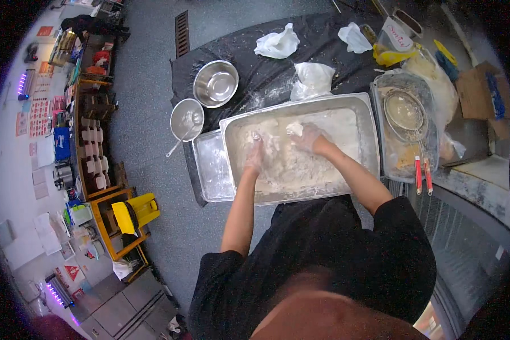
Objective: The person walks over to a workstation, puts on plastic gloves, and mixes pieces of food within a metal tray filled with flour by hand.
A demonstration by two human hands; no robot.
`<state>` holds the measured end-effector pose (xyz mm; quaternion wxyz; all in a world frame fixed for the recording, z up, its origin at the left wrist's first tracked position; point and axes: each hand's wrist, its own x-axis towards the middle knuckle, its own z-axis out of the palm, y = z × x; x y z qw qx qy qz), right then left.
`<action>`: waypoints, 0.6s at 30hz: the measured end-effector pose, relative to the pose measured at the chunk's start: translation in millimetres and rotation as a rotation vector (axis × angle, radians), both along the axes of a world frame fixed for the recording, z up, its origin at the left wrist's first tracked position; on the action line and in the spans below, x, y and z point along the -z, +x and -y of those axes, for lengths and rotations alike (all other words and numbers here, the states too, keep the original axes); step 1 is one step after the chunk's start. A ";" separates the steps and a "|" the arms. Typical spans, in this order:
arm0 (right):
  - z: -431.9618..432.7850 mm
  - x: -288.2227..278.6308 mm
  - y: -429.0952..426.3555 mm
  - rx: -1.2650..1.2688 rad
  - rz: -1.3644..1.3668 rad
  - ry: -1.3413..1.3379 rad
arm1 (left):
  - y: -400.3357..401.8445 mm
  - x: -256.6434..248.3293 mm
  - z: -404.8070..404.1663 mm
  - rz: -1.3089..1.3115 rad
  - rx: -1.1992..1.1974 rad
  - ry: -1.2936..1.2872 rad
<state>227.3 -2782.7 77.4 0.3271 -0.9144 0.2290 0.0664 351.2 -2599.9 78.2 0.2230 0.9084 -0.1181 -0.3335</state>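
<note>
A large rectangular metal pan [369, 140] holds a deep layer of flour [318, 170]. My left hand [255, 155], dusted white, is in the flour at the left part of the pan; whether its fingers grip anything cannot be told. Farther right, my right hand [308, 137] has a pale, flour-coated lump [295, 128] at its fingertips, on the side facing the left hand. Both hands look covered by thin clear gloves. Beyond the pan's far rim lies a white plastic bag [313, 80].
Left of the pan are a steel bowl [216, 83], a smaller bowl [187, 119] with a ladle and a metal tray [212, 165]. On the right, a clear tub [382, 163] holds a round sieve [404, 111]. Crumpled plastic bags [278, 42] lie on the black sheet.
</note>
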 end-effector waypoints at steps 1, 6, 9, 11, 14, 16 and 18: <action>1.5 17.1 -6.7 -0.041 0.019 -0.002 | -1.8 -3.7 1.9 0.015 0.032 -0.034; 16.0 21.3 -16.6 -0.304 0.051 0.293 | -4.3 -7.9 5.6 -0.158 0.154 -0.254; 23.5 25.2 -39.7 -0.043 -0.067 0.339 | -2.8 -4.3 -5.4 -0.480 -0.069 -0.536; 54.3 88.2 -73.8 -0.065 -0.054 0.251 | 11.4 18.5 -18.2 -0.448 -0.001 -0.455; 61.3 77.4 -74.8 -0.185 -0.239 0.264 | 22.6 103.9 -72.2 -0.239 0.199 -0.235; 36.7 46.5 -62.2 -0.236 -0.349 0.313 | 6.8 139.1 -84.7 -0.338 0.171 -0.264; 15.2 46.5 -39.4 -0.341 -0.213 0.476 | -7.1 169.2 -57.7 -0.618 -0.026 -0.271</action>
